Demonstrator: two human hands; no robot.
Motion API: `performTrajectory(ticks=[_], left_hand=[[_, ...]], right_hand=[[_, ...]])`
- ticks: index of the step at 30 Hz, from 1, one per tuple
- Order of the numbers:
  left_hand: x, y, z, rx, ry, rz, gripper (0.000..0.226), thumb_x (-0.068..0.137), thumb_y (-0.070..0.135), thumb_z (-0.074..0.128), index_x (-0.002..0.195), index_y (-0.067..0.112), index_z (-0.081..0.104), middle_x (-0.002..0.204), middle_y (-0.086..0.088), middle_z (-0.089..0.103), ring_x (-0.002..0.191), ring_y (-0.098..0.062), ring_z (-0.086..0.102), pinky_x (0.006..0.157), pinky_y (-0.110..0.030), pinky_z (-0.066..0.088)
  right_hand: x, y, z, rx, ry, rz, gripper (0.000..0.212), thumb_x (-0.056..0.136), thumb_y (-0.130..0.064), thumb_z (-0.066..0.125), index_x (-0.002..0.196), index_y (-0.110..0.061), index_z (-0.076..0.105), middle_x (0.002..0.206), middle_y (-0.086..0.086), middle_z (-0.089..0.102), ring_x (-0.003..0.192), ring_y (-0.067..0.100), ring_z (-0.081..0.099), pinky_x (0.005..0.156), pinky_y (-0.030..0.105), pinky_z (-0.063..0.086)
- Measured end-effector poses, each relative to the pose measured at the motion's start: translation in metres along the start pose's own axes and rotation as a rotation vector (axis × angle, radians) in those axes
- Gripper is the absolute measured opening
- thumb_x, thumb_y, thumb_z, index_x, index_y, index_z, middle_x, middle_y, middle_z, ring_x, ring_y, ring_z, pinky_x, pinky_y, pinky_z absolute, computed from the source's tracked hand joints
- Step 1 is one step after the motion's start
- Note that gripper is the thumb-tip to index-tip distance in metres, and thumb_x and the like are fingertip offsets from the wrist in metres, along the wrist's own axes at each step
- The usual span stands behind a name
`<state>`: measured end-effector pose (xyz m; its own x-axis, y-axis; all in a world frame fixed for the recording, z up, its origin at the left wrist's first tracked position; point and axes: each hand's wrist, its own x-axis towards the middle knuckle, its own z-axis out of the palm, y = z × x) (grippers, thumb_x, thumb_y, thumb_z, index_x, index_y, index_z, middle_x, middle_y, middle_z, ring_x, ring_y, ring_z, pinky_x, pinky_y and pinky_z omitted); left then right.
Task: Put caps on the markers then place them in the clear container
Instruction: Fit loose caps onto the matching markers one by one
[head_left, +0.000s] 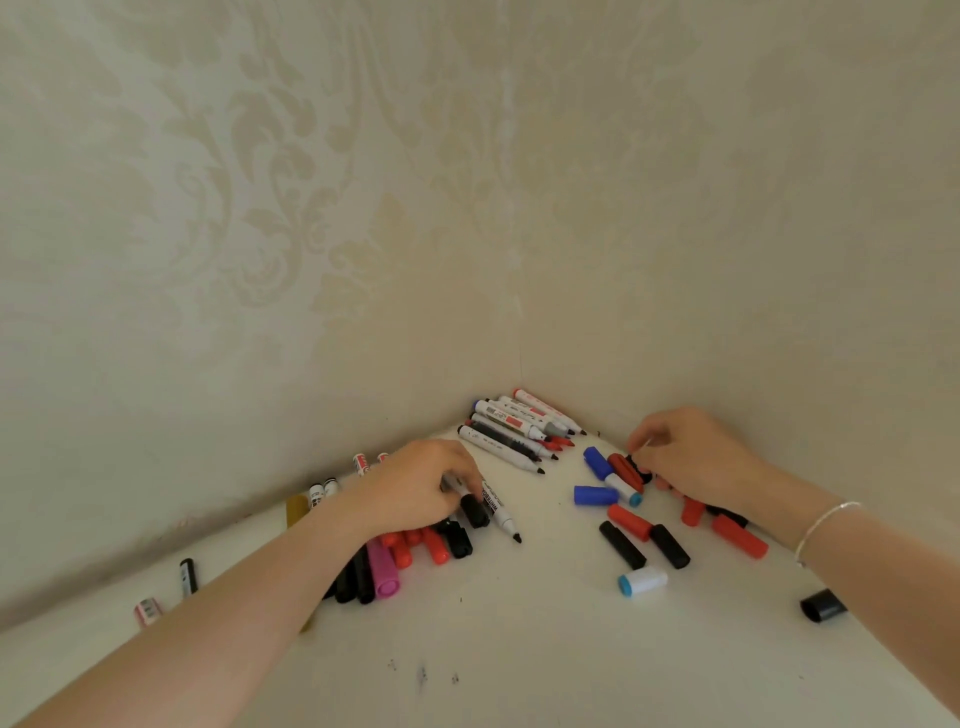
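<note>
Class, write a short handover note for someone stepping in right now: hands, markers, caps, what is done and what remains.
Left hand grips an uncapped black marker on the table.
Right hand reaches into the loose caps; its grasp is hidden.
Uncapped markers are piled in the corner.
A capped pile lies under the left forearm.
No clear container is in view.
Left: cap the rest, then find the container and fill it.
</note>
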<state>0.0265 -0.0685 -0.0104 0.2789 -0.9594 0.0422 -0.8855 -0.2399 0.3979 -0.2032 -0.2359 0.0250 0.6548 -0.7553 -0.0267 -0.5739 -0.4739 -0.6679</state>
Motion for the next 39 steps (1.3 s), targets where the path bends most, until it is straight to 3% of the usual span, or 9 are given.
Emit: performTrajectory(ticks=[3,5,7,11,20,24,30,35,39], left_hand=[[0.001,0.001,0.003,0.007,0.032,0.016,0.041,0.079,-0.002,0.047,0.087,0.031,0.071,0.103,0.018,0.061,0.082,0.006,0.057,0.08,-0.019,0.047],[0.003,0.001,0.004,-0.001,0.048,0.005,0.042,0.083,-0.001,0.045,0.088,0.032,0.071,0.103,0.017,0.062,0.075,0.002,0.057,0.075,-0.021,0.048],[0.006,0.0,0.005,-0.005,0.058,-0.009,0.038,0.088,0.004,0.045,0.093,0.03,0.071,0.103,0.014,0.063,0.078,-0.002,0.057,0.079,-0.023,0.048],[0.012,0.003,0.009,0.043,0.065,0.03,0.022,0.095,0.019,0.053,0.107,0.023,0.07,0.111,0.008,0.061,0.092,-0.004,0.055,0.08,-0.012,0.039],[0.018,0.014,0.019,0.217,0.148,0.171,0.025,0.089,0.022,0.056,0.113,0.028,0.063,0.115,0.008,0.059,0.108,-0.013,0.052,0.094,-0.034,0.041],[0.021,0.021,0.022,0.287,0.12,0.263,0.032,0.09,0.018,0.055,0.118,0.03,0.064,0.12,0.009,0.058,0.115,-0.013,0.048,0.102,-0.031,0.031],[0.024,0.028,0.027,0.371,0.099,0.317,0.031,0.092,0.021,0.055,0.12,0.028,0.064,0.121,0.007,0.057,0.116,-0.011,0.047,0.104,-0.025,0.022],[0.023,0.03,0.026,0.377,0.111,0.366,0.027,0.093,0.022,0.055,0.119,0.022,0.064,0.121,0.006,0.061,0.115,-0.015,0.05,0.105,-0.026,0.027],[0.017,0.041,0.018,0.024,0.387,0.342,0.024,0.098,0.024,0.049,0.12,0.016,0.057,0.113,0.004,0.063,0.106,-0.012,0.055,0.093,-0.026,0.04]], right_hand=[[0.001,-0.004,0.001,-0.015,-0.006,-0.01,0.018,0.089,-0.007,0.053,0.084,-0.02,0.065,0.072,-0.005,0.057,0.061,0.014,0.053,0.048,0.019,0.04],[0.001,-0.005,0.002,-0.017,-0.02,-0.008,0.021,0.089,-0.008,0.053,0.079,-0.023,0.063,0.077,-0.004,0.059,0.066,0.016,0.057,0.051,0.021,0.044],[0.0,-0.005,0.004,-0.024,-0.041,0.01,0.02,0.089,-0.008,0.051,0.081,-0.022,0.063,0.078,-0.003,0.059,0.069,0.018,0.059,0.047,0.024,0.047],[-0.001,-0.003,0.007,-0.061,-0.08,0.007,0.016,0.091,-0.009,0.052,0.092,-0.018,0.066,0.073,-0.006,0.054,0.064,0.011,0.053,0.032,0.009,0.035],[-0.003,-0.003,0.005,-0.152,-0.126,0.023,0.014,0.087,-0.008,0.057,0.089,-0.014,0.069,0.095,0.007,0.065,0.058,0.014,0.05,0.043,0.02,0.039],[-0.007,-0.01,0.001,-0.326,-0.284,0.084,0.008,0.089,-0.012,0.055,0.094,-0.008,0.06,0.086,0.01,0.059,0.061,0.017,0.049,0.05,0.021,0.04],[-0.019,-0.014,0.0,-0.502,-0.505,0.193,0.026,0.083,-0.013,0.06,0.106,-0.011,0.048,0.077,0.002,0.051,0.058,0.011,0.047,0.048,0.017,0.039],[-0.019,-0.005,0.006,-0.555,-0.409,0.144,0.022,0.085,-0.013,0.058,0.106,-0.009,0.055,0.085,0.003,0.053,0.065,0.012,0.048,0.05,0.017,0.036],[-0.005,-0.004,-0.002,-0.202,-0.091,0.01,0.007,0.082,-0.011,0.063,0.085,-0.011,0.057,0.083,0.01,0.063,0.062,0.02,0.053,0.052,0.029,0.045]])
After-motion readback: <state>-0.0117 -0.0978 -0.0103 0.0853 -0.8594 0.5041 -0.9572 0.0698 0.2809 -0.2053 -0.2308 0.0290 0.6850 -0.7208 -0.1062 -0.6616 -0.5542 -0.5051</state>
